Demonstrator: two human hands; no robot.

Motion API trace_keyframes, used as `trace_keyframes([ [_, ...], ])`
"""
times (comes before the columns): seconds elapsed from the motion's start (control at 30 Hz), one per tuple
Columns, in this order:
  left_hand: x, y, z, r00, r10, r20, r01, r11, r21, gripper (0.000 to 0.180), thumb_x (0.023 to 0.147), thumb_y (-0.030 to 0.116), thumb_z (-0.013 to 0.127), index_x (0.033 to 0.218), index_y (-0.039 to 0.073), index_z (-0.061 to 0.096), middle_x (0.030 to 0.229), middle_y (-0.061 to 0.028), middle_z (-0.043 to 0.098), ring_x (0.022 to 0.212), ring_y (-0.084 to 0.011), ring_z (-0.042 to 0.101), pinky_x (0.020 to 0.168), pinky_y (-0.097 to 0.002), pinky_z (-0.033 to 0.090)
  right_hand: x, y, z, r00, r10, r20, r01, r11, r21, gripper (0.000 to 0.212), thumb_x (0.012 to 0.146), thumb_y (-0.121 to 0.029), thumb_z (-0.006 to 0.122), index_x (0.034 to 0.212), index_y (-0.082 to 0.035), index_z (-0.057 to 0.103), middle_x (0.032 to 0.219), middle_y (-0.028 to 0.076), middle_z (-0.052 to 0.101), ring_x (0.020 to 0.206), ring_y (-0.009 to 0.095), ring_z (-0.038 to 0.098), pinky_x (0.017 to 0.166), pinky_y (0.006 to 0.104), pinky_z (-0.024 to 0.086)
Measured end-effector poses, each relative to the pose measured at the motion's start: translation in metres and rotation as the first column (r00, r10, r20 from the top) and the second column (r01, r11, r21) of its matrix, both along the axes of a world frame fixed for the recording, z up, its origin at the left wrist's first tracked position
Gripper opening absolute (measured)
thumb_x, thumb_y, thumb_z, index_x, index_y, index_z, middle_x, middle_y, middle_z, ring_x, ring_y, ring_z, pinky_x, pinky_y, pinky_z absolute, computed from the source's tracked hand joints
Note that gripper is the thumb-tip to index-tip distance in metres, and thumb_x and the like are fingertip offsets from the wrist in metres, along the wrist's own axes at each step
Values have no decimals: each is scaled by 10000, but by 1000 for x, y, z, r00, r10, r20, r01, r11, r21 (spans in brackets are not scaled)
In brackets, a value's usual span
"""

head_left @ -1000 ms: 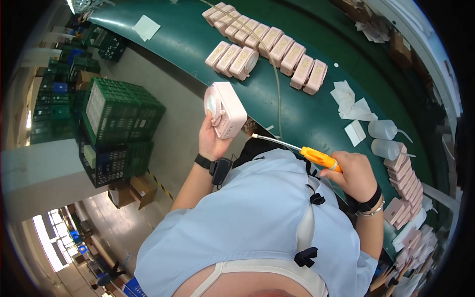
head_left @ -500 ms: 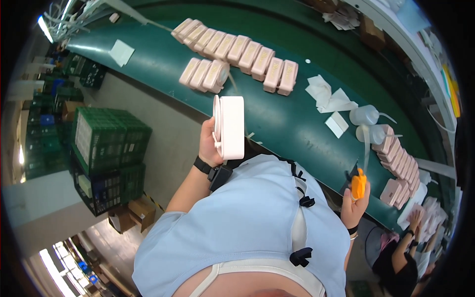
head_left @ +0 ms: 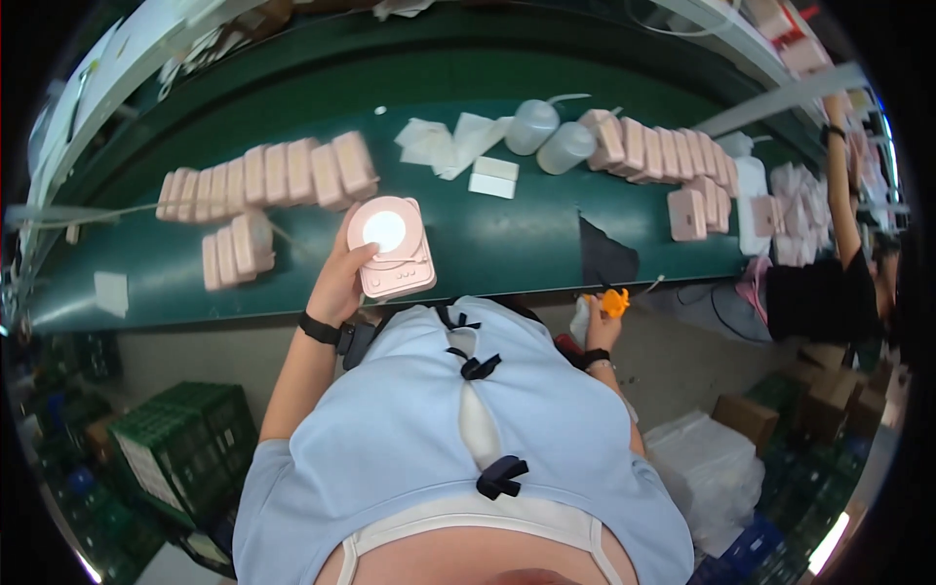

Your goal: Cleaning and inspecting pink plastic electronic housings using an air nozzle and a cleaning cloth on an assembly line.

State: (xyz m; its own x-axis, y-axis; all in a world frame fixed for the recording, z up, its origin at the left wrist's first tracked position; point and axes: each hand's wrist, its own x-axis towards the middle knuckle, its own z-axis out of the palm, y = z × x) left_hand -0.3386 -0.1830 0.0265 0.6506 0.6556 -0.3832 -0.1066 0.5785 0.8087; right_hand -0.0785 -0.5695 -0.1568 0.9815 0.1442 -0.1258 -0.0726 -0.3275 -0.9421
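My left hand [head_left: 338, 273] grips a pink turntable-shaped device [head_left: 395, 276] by its left side. The round disc with a white centre faces up, and my thumb lies on it. The device is over the front edge of the green bench [head_left: 468, 258]. At the right, just off the bench edge, my right hand [head_left: 603, 331] is closed round an orange hand tool [head_left: 614, 303] with a thin pale stem; its exact kind is unclear. A dark cloth [head_left: 606, 255] lies on the bench near that hand.
Pink devices stand in a long row [head_left: 255, 175] and a short row [head_left: 226, 253] at left. More pink devices [head_left: 668, 151] stand at right. Between are white wipes [head_left: 453, 144], a white block [head_left: 494, 178] and two squeeze bottles [head_left: 565, 148]. A co-worker's arm [head_left: 844, 185] reaches in far right.
My view has swung to the right. The pink device has turned from edge-on so its disc face now shows, with my thumb on it. The orange tool stays in my right hand.
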Motion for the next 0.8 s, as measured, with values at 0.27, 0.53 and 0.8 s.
trace_keyframes([
  [0.27,144,-20,-47,780,-502,-374,591,787,176,737,834,221,776,1415,56,354,1286,-126,531,1111,-225,604,811,-349,570,20,-4,-45,980,-129,-151,143,986,85,228,867,-88,750,1048,27,672,972,72,712,869,172,684,810,302,535],
  [0.53,390,-143,-85,581,-622,-525,813,475,337,968,679,364,877,1392,-15,342,1193,-234,611,1075,-349,654,835,-401,573,27,-22,-32,979,-12,-202,6,1000,-28,263,874,-126,745,1074,29,670,1012,94,722,905,154,684,804,296,538],
  [0.8,541,-251,-104,542,-420,-728,834,159,529,934,660,380,875,1327,-18,356,1203,-280,592,1128,-466,578,962,-427,505,21,-31,-22,993,97,-73,-107,984,-142,295,864,-209,727,1054,10,667,981,208,678,893,281,700,794,354,535],
])
